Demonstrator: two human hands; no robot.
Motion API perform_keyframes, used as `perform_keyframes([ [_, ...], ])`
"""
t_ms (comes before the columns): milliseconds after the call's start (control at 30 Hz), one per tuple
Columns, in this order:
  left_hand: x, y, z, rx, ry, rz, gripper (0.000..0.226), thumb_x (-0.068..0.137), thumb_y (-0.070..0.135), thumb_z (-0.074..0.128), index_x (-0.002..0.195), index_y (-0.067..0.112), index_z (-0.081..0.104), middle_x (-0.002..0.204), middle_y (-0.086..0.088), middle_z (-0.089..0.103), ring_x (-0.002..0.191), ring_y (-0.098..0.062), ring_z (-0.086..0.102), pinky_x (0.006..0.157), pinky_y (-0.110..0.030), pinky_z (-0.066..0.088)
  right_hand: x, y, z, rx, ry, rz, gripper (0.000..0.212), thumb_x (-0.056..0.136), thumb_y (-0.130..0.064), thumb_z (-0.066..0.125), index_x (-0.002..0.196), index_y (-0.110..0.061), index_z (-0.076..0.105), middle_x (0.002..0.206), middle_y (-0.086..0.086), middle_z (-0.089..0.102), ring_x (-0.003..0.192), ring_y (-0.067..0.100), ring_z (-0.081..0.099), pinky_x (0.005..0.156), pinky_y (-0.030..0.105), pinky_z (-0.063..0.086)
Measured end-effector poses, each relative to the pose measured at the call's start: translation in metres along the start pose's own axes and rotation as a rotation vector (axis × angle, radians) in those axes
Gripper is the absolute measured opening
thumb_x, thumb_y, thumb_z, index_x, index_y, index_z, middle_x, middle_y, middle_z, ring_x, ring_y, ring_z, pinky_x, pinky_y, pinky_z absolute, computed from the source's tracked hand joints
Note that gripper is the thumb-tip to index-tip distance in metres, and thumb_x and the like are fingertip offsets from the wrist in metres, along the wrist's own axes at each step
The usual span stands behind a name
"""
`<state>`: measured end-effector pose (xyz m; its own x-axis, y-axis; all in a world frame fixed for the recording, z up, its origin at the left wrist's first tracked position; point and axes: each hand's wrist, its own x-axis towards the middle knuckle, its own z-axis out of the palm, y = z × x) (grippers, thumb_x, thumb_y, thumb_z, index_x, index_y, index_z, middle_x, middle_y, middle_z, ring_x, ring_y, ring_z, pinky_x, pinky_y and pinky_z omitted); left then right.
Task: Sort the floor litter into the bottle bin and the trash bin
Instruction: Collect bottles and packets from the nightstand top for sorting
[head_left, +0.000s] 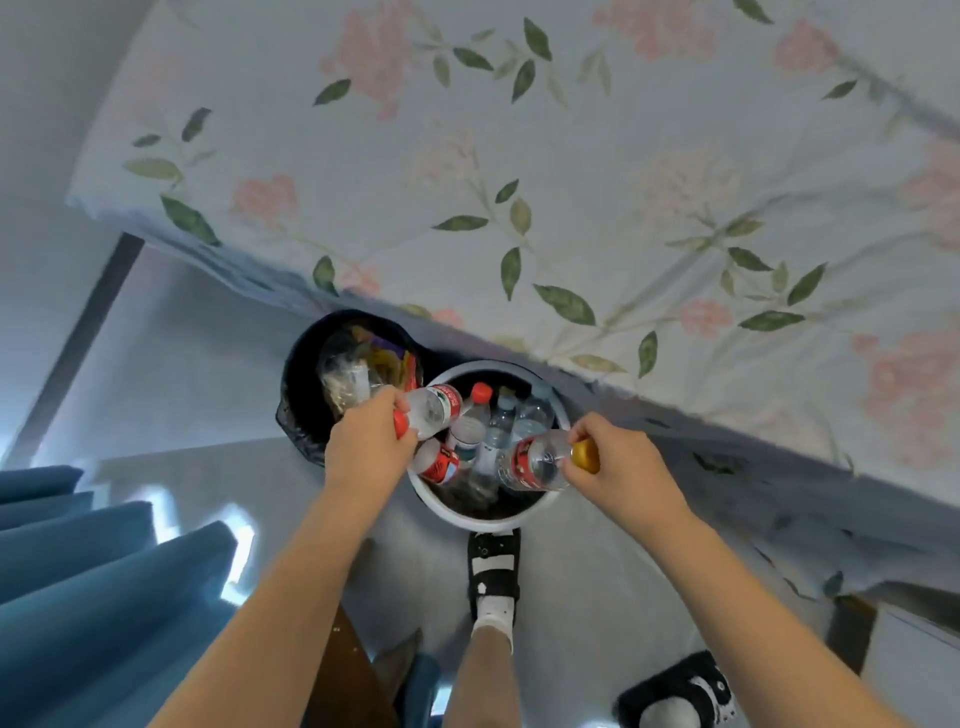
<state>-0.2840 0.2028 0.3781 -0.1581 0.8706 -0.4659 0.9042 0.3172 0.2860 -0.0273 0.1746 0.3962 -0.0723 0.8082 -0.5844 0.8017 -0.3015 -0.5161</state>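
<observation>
Left of the white bottle bin (470, 514), a black trash bin (301, 374) full of wrappers is seen. Over the bottle bin's left rim, a red-capped bottle (434, 410) is gripped by the left hand (370, 447). Over its right rim, a yellow-capped bottle (535, 462) is pinched by the right hand (621, 462). More bottles lie inside, beside the bed (571, 182).

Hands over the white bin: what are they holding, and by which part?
Left hand grips a red-capped bottle at its cap end; right hand grips a yellow-capped bottle likewise.

Bottle bin (485, 512) crowded with bottles (498, 431); bed edge (649, 410) overhangs far side; near side open.
</observation>
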Motion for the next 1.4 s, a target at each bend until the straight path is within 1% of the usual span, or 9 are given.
perform_keyframes([
  [167,0.020,-0.017,0.003,-0.065,-0.025,-0.122,0.021,0.083,0.022,0.068,0.099,0.024,0.056,0.090,0.001,0.058,0.089,-0.029,0.060,0.074,-0.035,0.049,0.015,0.006,0.042,0.032,-0.034,0.102,0.018,0.084,-0.024,0.067,0.093,-0.021,0.052,0.086,0.000,0.063,0.079,0.020,0.058,0.070,0.033,0.049],
  [367,0.032,-0.026,0.013,0.012,-0.101,-0.086,0.020,0.083,0.020,0.064,0.100,0.023,0.055,0.099,-0.007,0.063,0.089,-0.032,0.060,0.068,-0.034,0.046,0.032,-0.007,0.078,-0.094,-0.051,0.064,0.015,0.089,-0.022,0.058,0.101,-0.015,0.051,0.092,0.004,0.062,0.083,0.026,0.058,0.067,0.030,0.040],
  [467,0.035,-0.025,0.021,0.039,-0.128,-0.093,0.020,0.084,0.017,0.062,0.102,0.023,0.056,0.100,-0.007,0.062,0.090,-0.031,0.059,0.066,-0.033,0.043,0.046,-0.017,0.082,-0.137,-0.067,-0.004,0.016,0.092,-0.021,0.054,0.105,-0.013,0.052,0.100,0.006,0.063,0.086,0.027,0.058,0.070,0.034,0.045],
  [733,0.050,-0.026,0.048,0.114,-0.202,-0.030,0.021,0.087,0.018,0.061,0.106,0.017,0.053,0.103,-0.011,0.063,0.095,-0.035,0.061,0.077,-0.041,0.053,0.070,-0.013,0.092,-0.196,-0.130,0.025,0.027,0.093,-0.009,0.052,0.119,-0.008,0.044,0.122,0.011,0.048,0.106,0.030,0.054,0.079,0.037,0.044],
  [833,0.058,-0.028,0.063,0.170,-0.213,-0.011,0.022,0.089,0.018,0.060,0.109,0.014,0.051,0.105,-0.013,0.064,0.096,-0.035,0.062,0.077,-0.042,0.053,0.067,-0.007,0.093,-0.194,-0.127,0.045,0.033,0.093,-0.013,0.053,0.124,-0.011,0.041,0.128,0.009,0.044,0.107,0.029,0.053,0.077,0.037,0.046],
  [967,0.064,-0.028,0.082,0.285,-0.247,0.026,0.027,0.091,0.014,0.058,0.116,0.009,0.050,0.107,-0.016,0.064,0.098,-0.036,0.062,0.075,-0.041,0.050,0.051,-0.001,0.084,-0.177,-0.025,0.065,0.055,0.090,-0.037,0.054,0.138,-0.022,0.030,0.138,0.002,0.032,0.111,0.026,0.053,0.071,0.036,0.048],
  [1133,0.066,-0.031,0.105,0.416,-0.305,0.034,0.033,0.091,0.009,0.058,0.122,0.008,0.047,0.114,-0.017,0.063,0.107,-0.036,0.061,0.082,-0.040,0.051,0.027,0.012,0.074,-0.071,0.154,0.071,0.064,0.086,-0.038,0.060,0.141,-0.024,0.028,0.144,-0.004,0.025,0.113,0.018,0.052,0.067,0.029,0.046],
  [1267,0.059,-0.038,0.114,0.467,-0.378,0.050,0.034,0.094,0.013,0.051,0.127,0.008,0.045,0.117,-0.016,0.062,0.109,-0.035,0.060,0.084,-0.040,0.050,0.016,0.026,0.073,-0.046,0.141,0.106,0.057,0.087,-0.032,0.061,0.136,-0.025,0.032,0.139,-0.003,0.031,0.111,0.019,0.053,0.070,0.026,0.044],
  [1400,0.051,-0.036,0.114,0.495,-0.489,0.036,0.036,0.096,0.030,0.050,0.128,0.015,0.045,0.117,-0.011,0.062,0.108,-0.032,0.060,0.078,-0.037,0.048,0.014,0.033,0.069,-0.038,0.095,0.136,0.044,0.092,-0.028,0.054,0.132,-0.022,0.038,0.130,-0.001,0.046,0.112,0.019,0.052,0.079,0.029,0.045],
])
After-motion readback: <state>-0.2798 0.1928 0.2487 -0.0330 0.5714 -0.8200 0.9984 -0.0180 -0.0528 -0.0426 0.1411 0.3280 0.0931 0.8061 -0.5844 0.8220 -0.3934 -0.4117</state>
